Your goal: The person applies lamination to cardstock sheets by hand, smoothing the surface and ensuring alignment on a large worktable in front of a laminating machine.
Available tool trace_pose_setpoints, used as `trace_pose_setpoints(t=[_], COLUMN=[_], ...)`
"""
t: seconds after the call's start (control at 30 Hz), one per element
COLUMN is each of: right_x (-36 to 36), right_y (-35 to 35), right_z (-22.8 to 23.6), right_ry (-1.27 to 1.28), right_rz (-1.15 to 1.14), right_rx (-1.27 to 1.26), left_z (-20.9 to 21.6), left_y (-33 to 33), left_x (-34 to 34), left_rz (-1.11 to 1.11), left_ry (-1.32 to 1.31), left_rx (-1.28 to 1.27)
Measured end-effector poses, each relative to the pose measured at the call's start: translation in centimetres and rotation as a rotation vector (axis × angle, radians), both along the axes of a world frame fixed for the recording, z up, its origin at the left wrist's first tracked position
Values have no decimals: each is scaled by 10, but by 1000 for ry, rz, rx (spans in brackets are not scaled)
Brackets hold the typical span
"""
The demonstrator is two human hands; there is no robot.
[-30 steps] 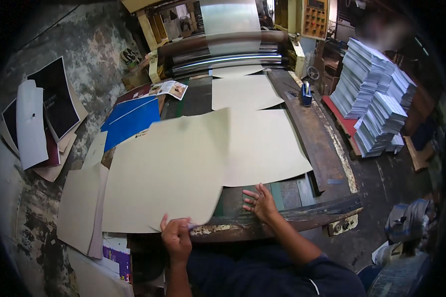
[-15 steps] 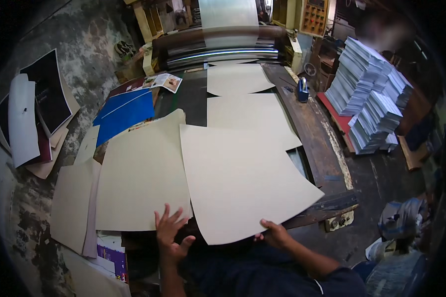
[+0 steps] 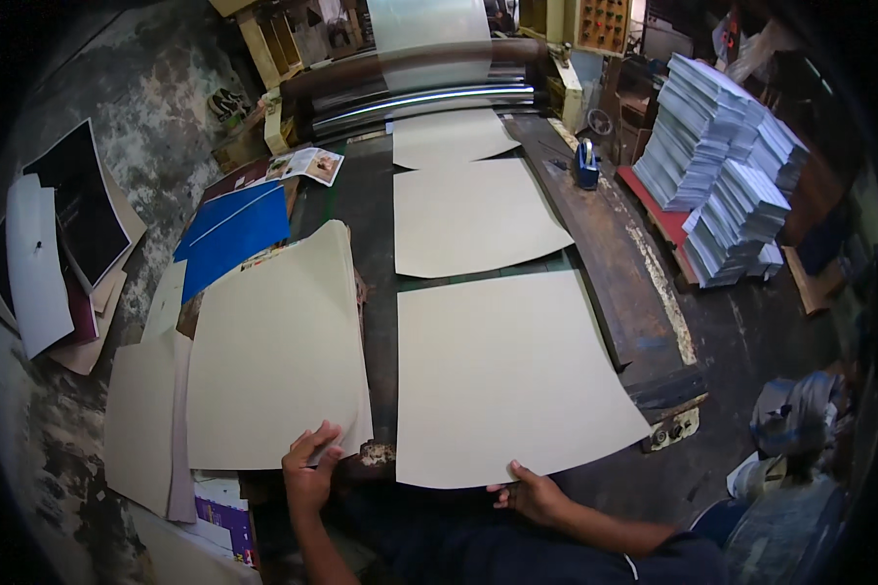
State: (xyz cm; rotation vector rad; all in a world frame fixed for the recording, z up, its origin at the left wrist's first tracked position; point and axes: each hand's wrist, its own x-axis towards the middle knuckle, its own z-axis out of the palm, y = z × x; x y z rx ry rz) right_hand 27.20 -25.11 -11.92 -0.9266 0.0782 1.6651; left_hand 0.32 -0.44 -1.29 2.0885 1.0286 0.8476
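In my right hand (image 3: 541,495) is the near edge of a large cream sheet (image 3: 507,380), thumb on top and fingers beneath. This sheet lies over the near end of the dark feed table, apart from the sheet ahead of it (image 3: 478,219). My left hand (image 3: 310,460) is at the near right corner of a stack of similar cream sheets (image 3: 263,361). Its fingers are bent together on the top sheet's corner, which looks slightly curled; part of the grip is hidden. Another cream sheet (image 3: 449,136) lies farthest, toward the rollers (image 3: 419,97).
Beyond the table stands a roller machine with a button panel (image 3: 603,24). A blue tape dispenser (image 3: 586,164) sits on the right rail. Stacks of white printed sheets (image 3: 702,136) rise at right. Blue sheets (image 3: 234,234) and a cream pile (image 3: 144,419) lie at left.
The right-hand sheet has turned straighter and moved nearer, leaving a gap before the sheet ahead. My left hand's spread fingers have closed in at the stack's corner.
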Motion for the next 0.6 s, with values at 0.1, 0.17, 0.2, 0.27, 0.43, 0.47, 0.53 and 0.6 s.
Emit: trace_pose_setpoints(t=[0.1, 0.17, 0.2, 0.27, 0.43, 0.47, 0.53, 0.6], right_x=[10, 15, 20, 29, 44, 46, 49, 50], right_y=[17, 31, 36, 47, 75, 80, 88, 93], right_z=[3, 9, 10, 9, -14, -17, -22, -22], right_ry=[-12, -20, -10, -11, 2, -31, -67, -80], right_rz=[-16, -25, -34, -64, -148, -153, -190, -179], right_rx=[9, 25, 35, 31, 85, 115, 168, 193], left_z=[5, -7, -14, -17, -17, -33, -28, -27], left_y=[-10, -8, -8, -10, -18, -13, -16, -18], left_x=[17, 16, 16, 23, 45, 30, 44, 49], left_rz=[150, 191, 231, 282, 443, 439, 465, 488], left_ry=[-242, -243, -259, -256, -173, -200, -159, -122], left_rx=[-249, -191, -137, -115, 72, 23, 60, 97])
